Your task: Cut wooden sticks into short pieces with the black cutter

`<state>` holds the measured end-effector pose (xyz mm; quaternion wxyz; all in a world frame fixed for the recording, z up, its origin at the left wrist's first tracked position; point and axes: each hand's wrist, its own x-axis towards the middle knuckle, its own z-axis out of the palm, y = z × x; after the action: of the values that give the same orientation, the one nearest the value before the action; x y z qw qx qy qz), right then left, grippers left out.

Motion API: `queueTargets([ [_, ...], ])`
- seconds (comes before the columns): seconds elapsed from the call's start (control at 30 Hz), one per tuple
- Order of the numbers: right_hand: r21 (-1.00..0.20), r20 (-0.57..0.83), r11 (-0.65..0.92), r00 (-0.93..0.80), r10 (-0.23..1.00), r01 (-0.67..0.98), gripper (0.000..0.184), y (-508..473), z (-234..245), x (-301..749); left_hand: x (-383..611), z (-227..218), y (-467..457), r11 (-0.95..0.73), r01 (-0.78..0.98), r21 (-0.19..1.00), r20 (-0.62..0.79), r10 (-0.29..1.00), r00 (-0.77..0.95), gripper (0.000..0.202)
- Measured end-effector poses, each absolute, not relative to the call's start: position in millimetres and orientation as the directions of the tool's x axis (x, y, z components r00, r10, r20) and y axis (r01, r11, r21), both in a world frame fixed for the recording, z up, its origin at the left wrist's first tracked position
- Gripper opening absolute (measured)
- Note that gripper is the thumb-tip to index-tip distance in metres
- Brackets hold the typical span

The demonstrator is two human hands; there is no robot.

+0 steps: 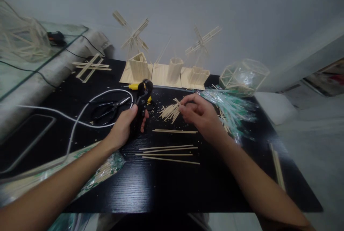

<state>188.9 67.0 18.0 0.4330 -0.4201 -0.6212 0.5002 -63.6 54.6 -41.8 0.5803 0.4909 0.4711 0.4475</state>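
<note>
In the head view my left hand (126, 123) is closed round the handles of a black hand cutter (142, 96) with curved jaws pointing away from me. My right hand (200, 114) pinches a short wooden stick (176, 100) between thumb and fingertips. Just beneath those fingertips lies a loose pile of short cut sticks (169, 112). Nearer to me, longer thin sticks (168, 154) lie side by side on the black table (182, 191). Two more long sticks (174, 131) rest between them and the pile.
Along the back stand wooden windmill models (138, 66) on square bases. Black-handled scissors (111, 111) and a white cable (80, 116) lie at left. Plastic-wrapped sticks (233, 111) are at right, near a faceted frame (243, 76). Crossed sticks (91, 66) lie back left.
</note>
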Motion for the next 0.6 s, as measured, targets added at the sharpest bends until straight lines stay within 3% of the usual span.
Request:
queueTargets([
  [0.1, -0.959, 0.148, 0.206, -0.271, 0.951, 0.197, 0.018, 62, 12, 180, -64, -39, 51, -0.099, 0.246, 0.964, 0.051, 0.98, 0.195, 0.054],
  [0.23, -0.965, 0.129, 0.181, -0.256, 0.958, 0.189, 0.02, 57, 7, 172, -63, -32, 46, -0.331, 0.556, 0.763, 0.197, 0.937, 0.288, 0.041],
  [0.37, -0.984, 0.103, 0.137, -0.262, 0.96, 0.113, 0.024, 57, 1, 167, -61, -31, 43, -0.409, 0.628, 0.662, 0.241, 0.91, 0.338, 0.036],
  [0.6, -0.99, 0.062, 0.096, -0.287, 0.956, 0.105, 0.022, 56, 3, 165, -59, -31, 40, -0.434, 0.67, 0.602, 0.259, 0.9, 0.35, 0.035],
])
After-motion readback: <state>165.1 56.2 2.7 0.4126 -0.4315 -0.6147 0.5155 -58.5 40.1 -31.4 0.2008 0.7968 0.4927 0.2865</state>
